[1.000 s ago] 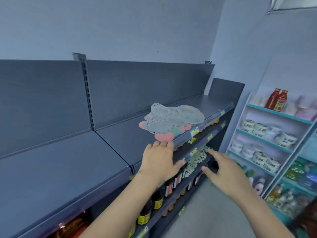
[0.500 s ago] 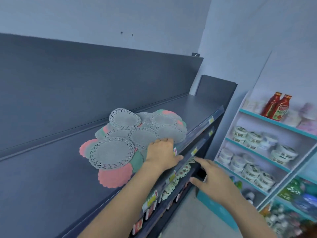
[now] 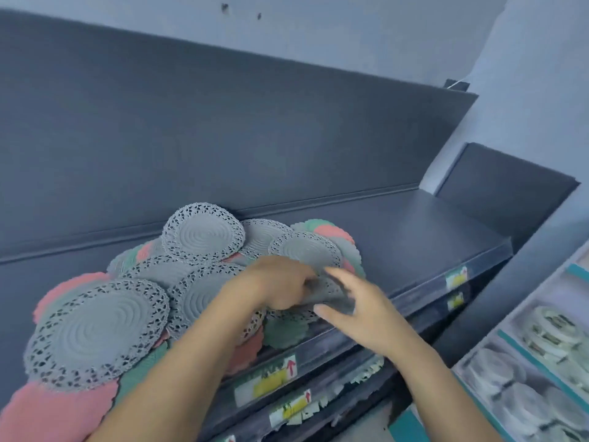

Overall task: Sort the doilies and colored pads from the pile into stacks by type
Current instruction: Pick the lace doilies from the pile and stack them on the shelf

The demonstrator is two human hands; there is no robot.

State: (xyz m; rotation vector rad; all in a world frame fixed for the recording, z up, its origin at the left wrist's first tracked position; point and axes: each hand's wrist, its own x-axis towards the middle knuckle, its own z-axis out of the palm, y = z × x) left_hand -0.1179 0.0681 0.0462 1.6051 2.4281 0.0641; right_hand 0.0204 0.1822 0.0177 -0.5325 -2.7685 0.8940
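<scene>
A loose pile of white lace doilies and scalloped pink and green pads lies on the dark shelf point(image 3: 420, 231). One big doily point(image 3: 92, 333) is at the near left, and another doily point(image 3: 204, 232) sits at the back. A pink pad point(image 3: 54, 413) shows at the bottom left and a green pad point(image 3: 287, 330) near the shelf's front edge. My left hand point(image 3: 280, 285) is curled over the pile's right side, pinching the edge of a small doily point(image 3: 331, 290). My right hand point(image 3: 360, 311) is beside it with fingers spread, touching that doily; motion blur hides the contact.
The shelf has a tall dark back panel point(image 3: 223, 122) and bare surface to the right of the pile. Price labels point(image 3: 271, 378) line its front edge, with lower shelves beneath. A teal rack of white jars point(image 3: 541, 346) stands at the right.
The view has moved closer to the pile. My left hand went from the shelf edge onto the doilies, and my right hand rose from below the shelf to meet it.
</scene>
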